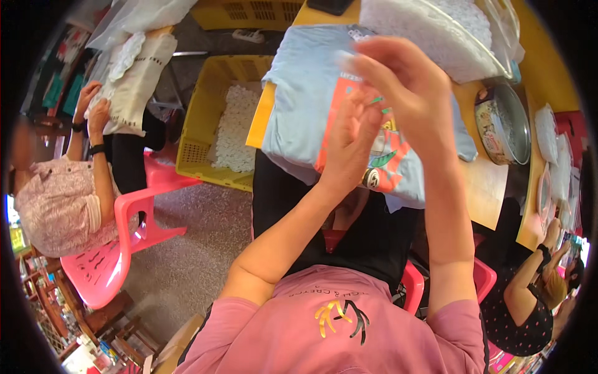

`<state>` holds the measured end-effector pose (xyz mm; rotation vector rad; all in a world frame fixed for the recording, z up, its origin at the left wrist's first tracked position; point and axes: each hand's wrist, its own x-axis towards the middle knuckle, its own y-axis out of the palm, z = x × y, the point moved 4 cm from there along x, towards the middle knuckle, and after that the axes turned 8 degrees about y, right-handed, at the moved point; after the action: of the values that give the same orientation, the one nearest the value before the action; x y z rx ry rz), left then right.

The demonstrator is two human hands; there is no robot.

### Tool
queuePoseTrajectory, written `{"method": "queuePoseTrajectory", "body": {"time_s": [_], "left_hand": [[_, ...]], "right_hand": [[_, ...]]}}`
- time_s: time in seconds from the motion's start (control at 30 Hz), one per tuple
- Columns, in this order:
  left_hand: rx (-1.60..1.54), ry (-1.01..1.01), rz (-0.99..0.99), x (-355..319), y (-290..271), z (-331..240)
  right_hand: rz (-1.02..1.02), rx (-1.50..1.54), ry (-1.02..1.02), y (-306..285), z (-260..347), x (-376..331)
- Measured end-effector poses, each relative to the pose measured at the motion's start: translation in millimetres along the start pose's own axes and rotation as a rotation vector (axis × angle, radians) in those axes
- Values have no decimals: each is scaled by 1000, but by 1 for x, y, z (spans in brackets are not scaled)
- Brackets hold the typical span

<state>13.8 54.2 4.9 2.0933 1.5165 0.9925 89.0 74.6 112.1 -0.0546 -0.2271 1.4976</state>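
Observation:
A light blue cloth [299,68] with an orange printed panel [333,115] lies over the yellow table edge and my lap. Above the print, my left hand [350,140] has its fingers curled together; whatever they hold, if anything, is hidden. My right hand [408,78] is raised just above and right of it, fingers bent and smeared by motion. A whitish blur shows at its fingertips, too unclear to name. Past that hand, a few small white pieces [356,34] rest on the cloth's far part.
At far right stands a large rimmed tray [461,28] heaped with white pieces, near a round metal tin [514,124]. A yellow crate [193,134] holding white pieces sits on the floor at left. Beside it, a person [68,193] works on a pink chair [121,249]; another person [529,299] sits right.

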Motion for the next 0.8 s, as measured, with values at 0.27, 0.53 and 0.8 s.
{"method": "queuePoseTrajectory", "body": {"time_s": [0.27,0.53,0.8], "left_hand": [[64,-32,-35,-5,-7,-5],[41,-72,13,-1,-4,-2],[108,-73,61,-2,-5,-3]], "right_hand": [[185,-212,-57,21,-22,46],[-279,-743,81,-118,-92,58],[-238,-1110,-103,-96,-101,70]]}}
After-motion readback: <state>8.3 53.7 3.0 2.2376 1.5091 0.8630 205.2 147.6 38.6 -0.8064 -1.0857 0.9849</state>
